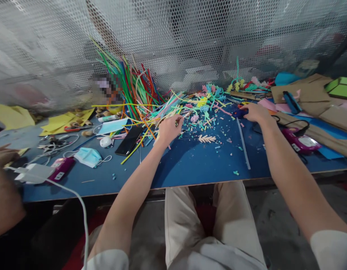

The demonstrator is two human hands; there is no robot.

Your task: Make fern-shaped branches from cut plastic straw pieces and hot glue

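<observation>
My left hand (170,128) is over the middle of the blue table (190,168), its fingers pinched together; what they hold, if anything, is too small to name. My right hand (254,112) is closed on a dark blue glue gun (241,111) at the table's right. A clear glue stick (243,144) lies below it, pointing to the front edge. Between my hands lies a pale, leaf-shaped piece (207,139) made of short fuzzy strips. Behind it sits a heap of yellow, pink and blue fuzzy pieces (204,101) among small cut bits.
Fuzzy stems (136,88) stand in a bundle against the mesh (162,45). A black phone (129,140), face mask (88,156) and purple power strip (61,169) lie left. Another purple power strip (301,141) and brown paper (305,93) lie right. Another person's arm (6,195) reaches in at far left.
</observation>
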